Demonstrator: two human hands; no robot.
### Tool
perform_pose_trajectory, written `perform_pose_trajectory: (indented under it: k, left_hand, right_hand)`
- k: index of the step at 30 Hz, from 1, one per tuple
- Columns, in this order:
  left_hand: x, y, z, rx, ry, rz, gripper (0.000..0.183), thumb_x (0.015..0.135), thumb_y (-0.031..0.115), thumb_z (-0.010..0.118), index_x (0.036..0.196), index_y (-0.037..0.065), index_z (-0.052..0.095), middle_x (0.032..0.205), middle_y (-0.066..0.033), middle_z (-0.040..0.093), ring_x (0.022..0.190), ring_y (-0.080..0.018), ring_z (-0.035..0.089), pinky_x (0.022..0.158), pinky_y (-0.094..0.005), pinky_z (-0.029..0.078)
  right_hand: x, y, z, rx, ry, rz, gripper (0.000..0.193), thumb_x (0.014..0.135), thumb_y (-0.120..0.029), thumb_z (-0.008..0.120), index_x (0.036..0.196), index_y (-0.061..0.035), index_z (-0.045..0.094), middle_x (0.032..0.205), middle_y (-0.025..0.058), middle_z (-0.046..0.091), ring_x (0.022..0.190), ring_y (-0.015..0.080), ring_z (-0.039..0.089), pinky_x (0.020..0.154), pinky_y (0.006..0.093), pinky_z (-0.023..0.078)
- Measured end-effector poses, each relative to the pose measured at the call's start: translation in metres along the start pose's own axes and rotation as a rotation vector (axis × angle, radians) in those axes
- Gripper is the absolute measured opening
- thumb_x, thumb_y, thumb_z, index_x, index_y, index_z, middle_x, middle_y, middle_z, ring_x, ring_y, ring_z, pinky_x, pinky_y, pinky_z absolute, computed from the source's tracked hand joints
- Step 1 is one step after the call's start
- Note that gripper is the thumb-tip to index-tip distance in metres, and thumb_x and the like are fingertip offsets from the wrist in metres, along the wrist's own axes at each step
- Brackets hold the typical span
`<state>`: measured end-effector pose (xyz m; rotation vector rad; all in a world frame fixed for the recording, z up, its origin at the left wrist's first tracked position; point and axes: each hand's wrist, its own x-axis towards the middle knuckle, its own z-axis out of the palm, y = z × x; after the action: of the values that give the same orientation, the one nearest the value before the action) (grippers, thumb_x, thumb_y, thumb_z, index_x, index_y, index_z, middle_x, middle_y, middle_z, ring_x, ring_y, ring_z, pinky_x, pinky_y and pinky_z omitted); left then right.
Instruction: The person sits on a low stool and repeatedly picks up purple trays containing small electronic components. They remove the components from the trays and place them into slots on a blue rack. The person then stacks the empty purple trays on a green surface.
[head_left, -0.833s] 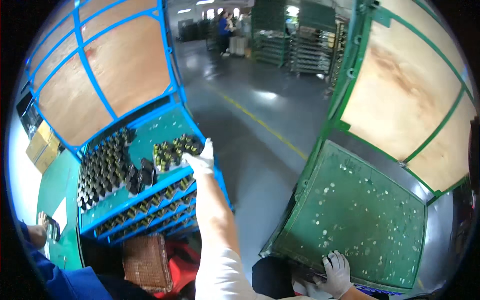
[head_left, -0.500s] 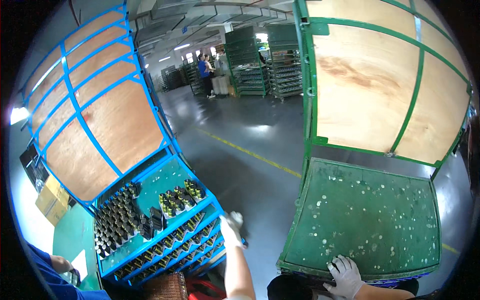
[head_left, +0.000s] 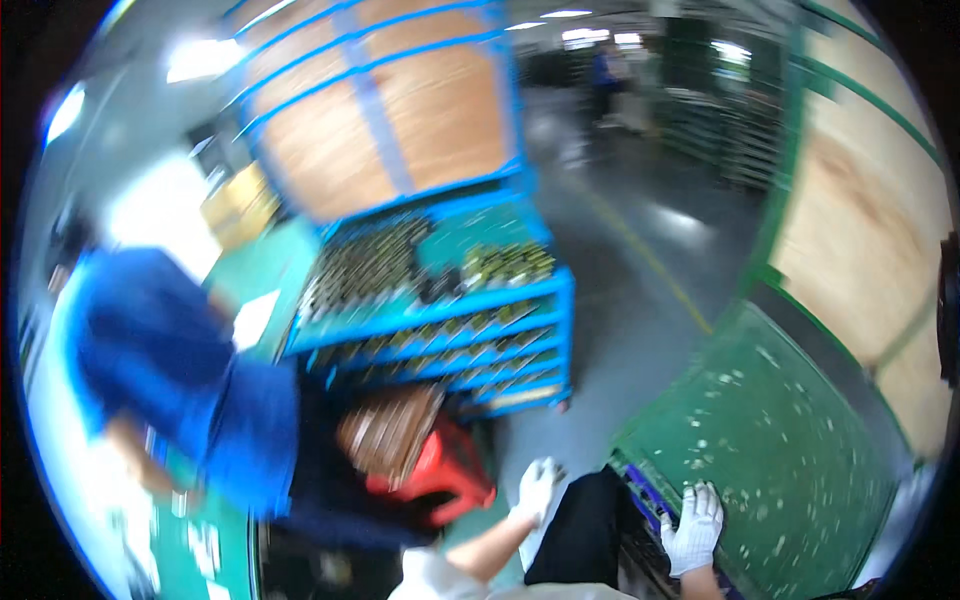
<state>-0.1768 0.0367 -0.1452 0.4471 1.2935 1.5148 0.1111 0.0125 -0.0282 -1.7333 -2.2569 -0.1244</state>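
My right hand (head_left: 695, 530), in a white glove, lies with its fingers stretched out on the near edge of a green cart top (head_left: 790, 430) that has pale specks. My left hand (head_left: 537, 491), also gloved in white, hangs beside my dark-clad leg (head_left: 580, 530). Its fingers are loosely bent and partly apart, and nothing shows in them. A blue cart (head_left: 562, 330) stands beyond it, with rows of small dark cylindrical parts (head_left: 370, 255) and yellow-and-black parts (head_left: 510, 264) on its green shelf. The picture is smeared by motion.
A co-worker in a blue shirt (head_left: 180, 370) sits at the left by a green table (head_left: 265, 262). A red stool (head_left: 455, 475) with a brown woven seat (head_left: 390, 430) is close by. A cardboard box (head_left: 240, 207) rests on the table. Racks (head_left: 755, 130) stand far back.
My view has swung left, bringing the co-worker and stool into sight. My left hand has come away from the blue cart's corner toward my leg. The right hand stays on the green cart's edge.
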Motion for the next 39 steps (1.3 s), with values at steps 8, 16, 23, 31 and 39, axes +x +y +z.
perform_pose_trajectory:
  k: [8, 16, 23, 31, 39]
  left_hand:
    - [-0.087, 0.016, 0.098, 0.493, -0.169, 0.238, 0.033, 0.094, 0.031, 0.052, 0.106, 0.0, 0.061, 0.096, -0.012, 0.066, 0.091, -0.0171, 0.06, 0.082, -0.0326, 0.049]
    - [-0.164, -0.016, 0.155, 0.804, -0.678, 0.313, 0.019, 0.089, 0.019, 0.056, 0.094, 0.002, 0.064, 0.086, -0.015, 0.066, 0.081, -0.0265, 0.064, 0.072, -0.0372, 0.05]
    - [-0.148, 0.008, 0.185, 0.885, -0.554, 1.041, 0.025, 0.083, 0.023, 0.062, 0.1, 0.004, 0.064, 0.105, -0.0198, 0.062, 0.097, -0.0364, 0.06, 0.085, -0.0415, 0.049]
    - [-0.113, -0.029, 0.211, 1.075, -0.619, 1.423, 0.039, 0.072, 0.037, 0.073, 0.096, 0.008, 0.063, 0.101, -0.0115, 0.064, 0.094, -0.031, 0.062, 0.081, -0.0408, 0.049]
    - [-0.12, -0.023, 0.199, 1.185, -0.722, 1.416, 0.059, 0.057, 0.049, 0.08, 0.092, 0.005, 0.065, 0.092, -0.0128, 0.066, 0.088, -0.0302, 0.063, 0.079, -0.0406, 0.05]
  right_hand:
    - [-0.064, -0.003, 0.017, 0.513, 0.287, -0.178, 0.018, 0.086, -0.005, 0.058, 0.101, 0.0037, 0.06, 0.114, 0.02, 0.06, 0.112, 0.0366, 0.053, 0.1, 0.0458, 0.038]
    - [-0.224, 0.124, 0.015, 0.681, 0.26, 0.573, 0.029, 0.094, -0.013, 0.051, 0.113, 0.0085, 0.058, 0.111, 0.0222, 0.061, 0.103, 0.0302, 0.058, 0.092, 0.0367, 0.045]
    - [-0.286, 0.145, -0.007, 1.327, 0.689, 1.073, 0.041, 0.094, -0.022, 0.052, 0.123, 0.0071, 0.048, 0.12, 0.018, 0.056, 0.114, 0.0295, 0.054, 0.103, 0.0363, 0.04]
    - [-0.304, 0.157, 0.024, 1.381, 1.151, 1.07, 0.021, 0.095, -0.012, 0.051, 0.111, 0.0025, 0.054, 0.111, 0.012, 0.058, 0.106, 0.022, 0.057, 0.098, 0.036, 0.046]
    - [-0.352, 0.158, 0.15, 1.033, 0.84, 1.272, 0.011, 0.091, -0.004, 0.054, 0.1, -0.0003, 0.058, 0.092, 0.0048, 0.06, 0.08, 0.0135, 0.054, 0.074, 0.0289, 0.046]
